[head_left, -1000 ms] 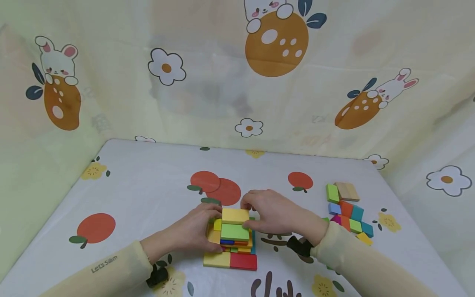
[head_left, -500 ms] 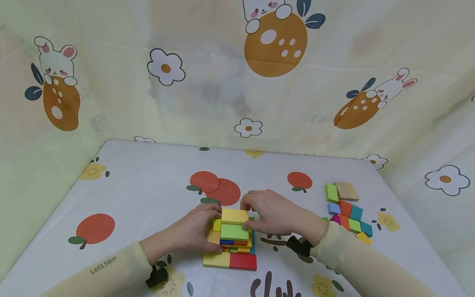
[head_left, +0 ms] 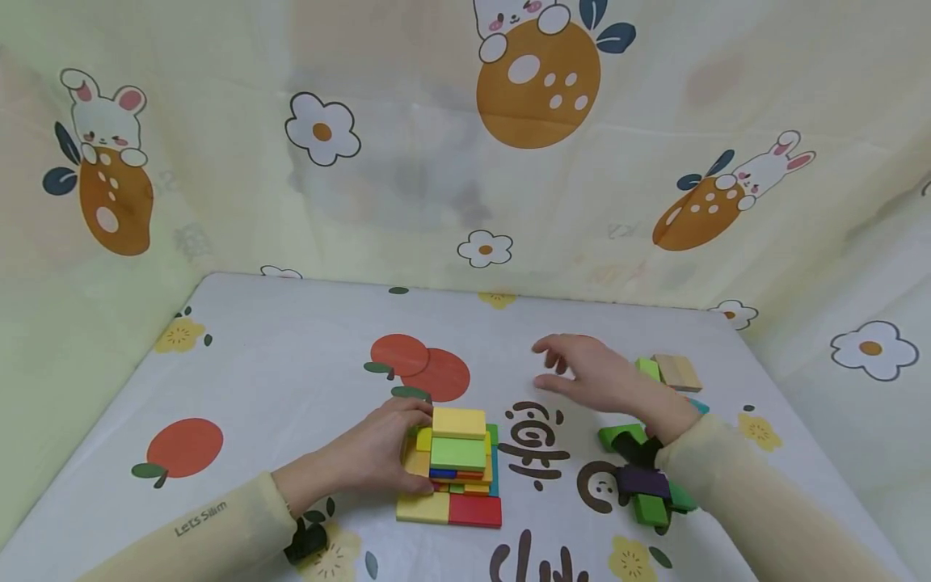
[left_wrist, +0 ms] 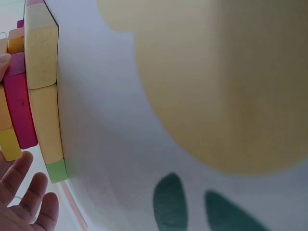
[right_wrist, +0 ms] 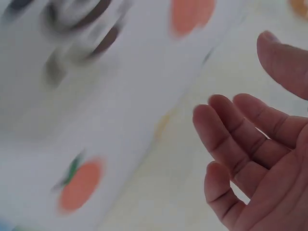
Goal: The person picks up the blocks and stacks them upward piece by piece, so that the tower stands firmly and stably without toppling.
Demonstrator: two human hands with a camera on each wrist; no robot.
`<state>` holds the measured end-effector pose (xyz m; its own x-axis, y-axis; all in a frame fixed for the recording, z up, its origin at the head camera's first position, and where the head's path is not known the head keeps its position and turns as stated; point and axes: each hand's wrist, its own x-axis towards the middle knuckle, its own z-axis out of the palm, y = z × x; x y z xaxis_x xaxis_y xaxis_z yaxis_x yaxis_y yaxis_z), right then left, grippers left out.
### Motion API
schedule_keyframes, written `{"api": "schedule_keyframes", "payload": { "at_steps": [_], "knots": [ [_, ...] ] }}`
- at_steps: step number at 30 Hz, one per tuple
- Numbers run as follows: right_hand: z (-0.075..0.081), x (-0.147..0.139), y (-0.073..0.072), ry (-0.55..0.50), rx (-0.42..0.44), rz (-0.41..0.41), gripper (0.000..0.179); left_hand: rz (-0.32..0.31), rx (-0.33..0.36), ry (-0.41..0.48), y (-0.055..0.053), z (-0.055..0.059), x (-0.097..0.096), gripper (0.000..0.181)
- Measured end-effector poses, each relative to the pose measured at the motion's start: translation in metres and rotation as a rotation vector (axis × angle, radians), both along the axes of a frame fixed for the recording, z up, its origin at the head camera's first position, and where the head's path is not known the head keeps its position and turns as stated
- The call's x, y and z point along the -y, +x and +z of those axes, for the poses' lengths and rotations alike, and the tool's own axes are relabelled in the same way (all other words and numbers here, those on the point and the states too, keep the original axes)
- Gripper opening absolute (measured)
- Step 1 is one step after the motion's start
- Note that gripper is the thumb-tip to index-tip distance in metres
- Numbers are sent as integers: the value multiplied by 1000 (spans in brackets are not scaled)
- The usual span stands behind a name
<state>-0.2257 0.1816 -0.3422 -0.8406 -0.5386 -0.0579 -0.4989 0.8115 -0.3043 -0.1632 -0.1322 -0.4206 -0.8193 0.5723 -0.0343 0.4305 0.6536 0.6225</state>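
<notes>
loose blocks (head_left: pixel 650 510) — right of the stack (head_left: pixel 458 454) — lie partly behind a sleeve (head_left: pixel 742 497)

Small dark lettering (head_left: pixel 201 519) on the left sleeve (head_left: pixel 225 541) reads "Let's", its second word, starting with S, too small to be sure of, while big brown lettering (head_left: pixel 525 554) toward the bench's (head_left: pixel 291 339) near edge is cut off and cannot be read.
</notes>
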Motion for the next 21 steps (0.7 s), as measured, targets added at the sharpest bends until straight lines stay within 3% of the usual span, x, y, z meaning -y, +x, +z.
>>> {"api": "schedule_keyframes", "payload": {
  "at_steps": [4, 8, 13, 21],
  "knots": [
    [-17, -54, -28, 10, 37, -131, 47, 3, 11, -2, 0, 0, 1, 65],
    [-31, -100, -45, 133, 136, -283, 51, 0, 20, 1, 0, 1, 1, 66],
    [-39, -130, -47, 264, 231, -412, 47, 1, 15, 9, 0, 2, 1, 66],
    [-39, -131, -45, 348, 278, -536, 52, -4, 11, 8, -1, 0, 1, 66]
  ]
}}
